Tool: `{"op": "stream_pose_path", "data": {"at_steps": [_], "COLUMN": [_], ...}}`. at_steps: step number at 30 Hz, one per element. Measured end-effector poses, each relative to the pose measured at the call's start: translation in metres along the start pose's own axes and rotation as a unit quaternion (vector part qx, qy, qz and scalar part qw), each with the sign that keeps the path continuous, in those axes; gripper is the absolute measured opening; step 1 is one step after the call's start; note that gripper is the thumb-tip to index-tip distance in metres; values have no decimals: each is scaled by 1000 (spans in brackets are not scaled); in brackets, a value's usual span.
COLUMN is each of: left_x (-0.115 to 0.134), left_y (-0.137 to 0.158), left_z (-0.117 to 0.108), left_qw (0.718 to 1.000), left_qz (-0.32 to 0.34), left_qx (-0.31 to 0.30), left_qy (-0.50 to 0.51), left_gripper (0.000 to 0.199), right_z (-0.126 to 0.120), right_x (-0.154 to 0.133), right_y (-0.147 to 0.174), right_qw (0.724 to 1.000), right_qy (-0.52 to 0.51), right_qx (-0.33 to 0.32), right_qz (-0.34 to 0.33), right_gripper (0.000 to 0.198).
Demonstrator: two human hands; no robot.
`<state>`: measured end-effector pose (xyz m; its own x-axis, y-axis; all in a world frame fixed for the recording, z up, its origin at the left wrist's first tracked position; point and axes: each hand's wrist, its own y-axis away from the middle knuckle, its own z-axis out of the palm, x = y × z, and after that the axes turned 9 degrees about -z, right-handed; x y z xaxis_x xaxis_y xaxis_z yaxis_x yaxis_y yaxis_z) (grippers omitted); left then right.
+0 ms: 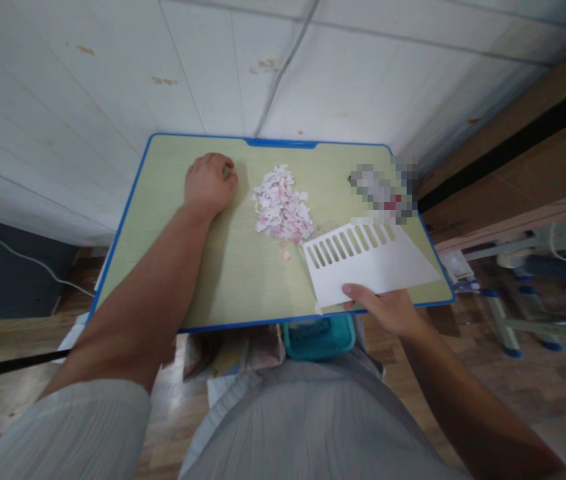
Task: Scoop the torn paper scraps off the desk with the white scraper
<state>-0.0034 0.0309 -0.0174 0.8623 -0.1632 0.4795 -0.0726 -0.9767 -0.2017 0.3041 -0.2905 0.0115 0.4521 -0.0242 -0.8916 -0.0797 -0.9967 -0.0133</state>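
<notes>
Loosely curled and resting on the left side of the table, my left hand (210, 183) has its palm and fingertips mostly hidden, so what it holds, if anything, cannot be made out. My right hand (380, 307) pinches a white slotted sheet (357, 267) at its near edge, thumb on top. A row of long cut-out slots runs along the far side of the sheet, which is tilted over the table's right half. Between my hands lies a heap of small torn paper scraps (283, 203), white and pinkish. One loose scrap (286, 255) sits near the sheet's left corner.
The small pale table (163, 157) has a blue rim and stands by a white wall (213, 73). A blurred-out item (377, 190) lies at its far right. Below the front edge is a teal basket (320, 340). Cardboard (513, 140) stands on the right.
</notes>
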Motion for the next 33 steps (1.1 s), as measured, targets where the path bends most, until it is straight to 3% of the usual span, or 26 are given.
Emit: {"op": "stream_pose_path", "data": {"at_steps": [6,14,20,27,33], "left_x": [1,-4,-2,-1,-2], "left_y": [2,3,3,2,2], "left_z": [-4,-1,1,9,8], "left_qw": [1000,1000,1000,1000,1000], "left_qz": [1,20,30,6,10], "left_qx": [-24,-3,8,9,8], "left_qy": [6,1,-4,25,24], "left_gripper": [34,35,33,34,34], "right_z": [-3,-1,-2,17,34], "right_x": [1,3,-1,-3,-4], "right_y": [-4,-2,-6,-38,-68], "right_qw": [998,999,998,987,981], "right_qy": [-63,-43,-16,22,-4], "right_qx": [-1,12,63,153,188], "right_qz": [0,-6,-21,-46,-44], "right_gripper": [55,54,49,52,57]}}
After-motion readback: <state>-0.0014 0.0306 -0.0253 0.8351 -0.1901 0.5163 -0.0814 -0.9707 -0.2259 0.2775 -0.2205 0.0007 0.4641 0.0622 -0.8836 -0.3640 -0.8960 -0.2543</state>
